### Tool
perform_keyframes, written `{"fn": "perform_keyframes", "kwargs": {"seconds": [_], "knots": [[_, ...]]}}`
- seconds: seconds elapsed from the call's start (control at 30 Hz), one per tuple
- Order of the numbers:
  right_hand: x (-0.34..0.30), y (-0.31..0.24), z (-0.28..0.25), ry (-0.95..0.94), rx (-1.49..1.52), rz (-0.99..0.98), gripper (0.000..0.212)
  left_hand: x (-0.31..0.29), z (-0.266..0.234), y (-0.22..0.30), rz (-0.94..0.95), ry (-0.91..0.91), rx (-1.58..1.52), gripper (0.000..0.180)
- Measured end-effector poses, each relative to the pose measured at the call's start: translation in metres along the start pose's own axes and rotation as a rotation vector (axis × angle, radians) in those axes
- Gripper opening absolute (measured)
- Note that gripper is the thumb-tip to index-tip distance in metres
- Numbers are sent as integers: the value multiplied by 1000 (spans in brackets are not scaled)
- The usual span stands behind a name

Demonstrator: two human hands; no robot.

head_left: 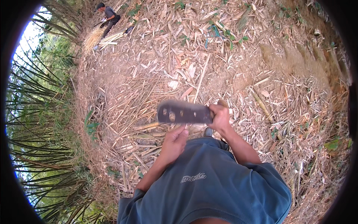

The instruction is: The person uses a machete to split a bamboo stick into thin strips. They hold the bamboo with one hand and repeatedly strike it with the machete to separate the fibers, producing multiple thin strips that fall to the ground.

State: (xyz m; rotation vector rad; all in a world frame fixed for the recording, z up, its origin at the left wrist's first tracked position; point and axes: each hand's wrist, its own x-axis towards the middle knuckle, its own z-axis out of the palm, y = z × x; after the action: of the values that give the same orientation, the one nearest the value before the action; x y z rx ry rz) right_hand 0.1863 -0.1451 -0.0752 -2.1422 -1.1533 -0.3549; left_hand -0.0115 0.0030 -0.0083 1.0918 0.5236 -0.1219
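The ground (231, 67) is a slope thick with dry bamboo husks, leaves and split strips, with green bamboo fronds (41, 112) along the left rim. Far up at the top left another person (108, 16) bends over a pale bundle of cut strips (102, 39).

Near the middle, the right hand (220, 118) is closed tight around the handle of a broad dark blade (182, 112), which is held level at waist height, pointing to the person's left; the blade is blurred and has a row of holes through it. The left hand (174, 143) sits just below the blade, fingers loosely curled and holding nothing, its fingertips close under the blade's lower edge; whether they touch it I cannot tell.

As to progress, many cut pieces (149, 130) lie scattered about the feet, so a good deal of chopping looks done. No stalk is in hand or under the blade right now.
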Motion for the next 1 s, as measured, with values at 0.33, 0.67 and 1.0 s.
{"fn": "perform_keyframes", "kwargs": {"seconds": [0.33, 0.67, 1.0], "knots": [[14, 38, -10, 84, 35, 333, 7, -20, 1, 0, 22, -47, 188, 40], [42, 51, -35, 24, -2, 617, 24, -28, -9, -6, 102, -85, 405, 42], [65, 50, -28, -6, 56, 627, 22, -34, -10, 14, -47, -59, 132, 42]]}}
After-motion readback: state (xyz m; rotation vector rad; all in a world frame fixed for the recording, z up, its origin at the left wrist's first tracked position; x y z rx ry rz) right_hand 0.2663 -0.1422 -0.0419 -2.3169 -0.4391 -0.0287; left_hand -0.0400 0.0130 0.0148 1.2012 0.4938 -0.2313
